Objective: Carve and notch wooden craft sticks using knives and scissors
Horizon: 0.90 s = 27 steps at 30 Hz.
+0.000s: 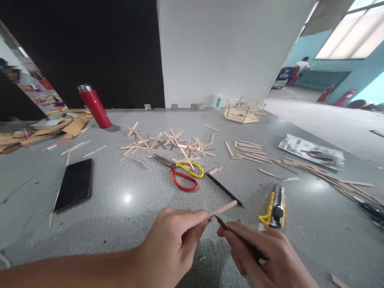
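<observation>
My left hand pinches one end of a flat wooden craft stick, its free end pointing up to the right. In my right hand is a slim, dark, pen-like tool; whether it is a pen or a craft knife is not clear. The tool's tip is at the stick, close to my left fingertips. Just beyond lie a black pencil and scissors with one yellow and one red handle loop. A yellow utility knife rests beyond my right hand.
Loose craft sticks are heaped mid-table, with more sticks to the right. A hexagonal stick frame stands at the back. A phone and a red flask are left; a white packet is right. Other people are in the background.
</observation>
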Each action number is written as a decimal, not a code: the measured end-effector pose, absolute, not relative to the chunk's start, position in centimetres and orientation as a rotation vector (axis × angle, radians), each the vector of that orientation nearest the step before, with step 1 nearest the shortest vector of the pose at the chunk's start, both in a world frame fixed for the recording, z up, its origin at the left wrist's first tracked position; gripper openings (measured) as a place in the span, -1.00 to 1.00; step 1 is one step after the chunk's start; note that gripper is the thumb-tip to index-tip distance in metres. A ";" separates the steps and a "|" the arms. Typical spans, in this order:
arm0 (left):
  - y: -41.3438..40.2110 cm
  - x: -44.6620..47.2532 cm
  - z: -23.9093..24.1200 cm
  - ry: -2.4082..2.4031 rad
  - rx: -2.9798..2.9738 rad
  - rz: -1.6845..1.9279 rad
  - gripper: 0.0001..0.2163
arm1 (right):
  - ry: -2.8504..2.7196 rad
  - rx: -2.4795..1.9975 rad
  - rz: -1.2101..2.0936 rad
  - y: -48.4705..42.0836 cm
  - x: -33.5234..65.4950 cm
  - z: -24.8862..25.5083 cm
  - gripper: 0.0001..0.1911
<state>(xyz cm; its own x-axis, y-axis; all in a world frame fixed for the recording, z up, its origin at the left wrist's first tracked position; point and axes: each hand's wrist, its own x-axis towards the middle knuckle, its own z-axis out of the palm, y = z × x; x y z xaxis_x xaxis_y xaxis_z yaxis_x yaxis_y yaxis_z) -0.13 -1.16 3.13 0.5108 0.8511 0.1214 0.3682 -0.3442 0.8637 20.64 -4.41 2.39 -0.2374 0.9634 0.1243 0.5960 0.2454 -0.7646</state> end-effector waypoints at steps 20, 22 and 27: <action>0.0 -0.2 4.1 0.890 1.365 0.556 -0.62 | -2.493 -0.863 -0.235 -2.3 24.2 2.3 -0.71; 0.1 -0.2 4.2 0.876 1.349 0.545 -0.64 | -2.507 -0.826 -0.259 -2.0 24.5 2.6 -0.64; 0.4 -0.2 4.1 0.853 1.347 0.553 -0.65 | -2.533 -0.806 -0.323 -1.6 24.5 3.5 -0.59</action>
<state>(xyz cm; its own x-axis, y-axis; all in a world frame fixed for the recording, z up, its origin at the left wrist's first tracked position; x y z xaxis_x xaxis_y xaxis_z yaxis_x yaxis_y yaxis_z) -0.20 0.35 4.09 0.5947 0.7760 -0.2099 0.1248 0.1688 0.9777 24.49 -1.58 3.53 -0.7227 0.4856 0.4919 0.5936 0.8006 0.0818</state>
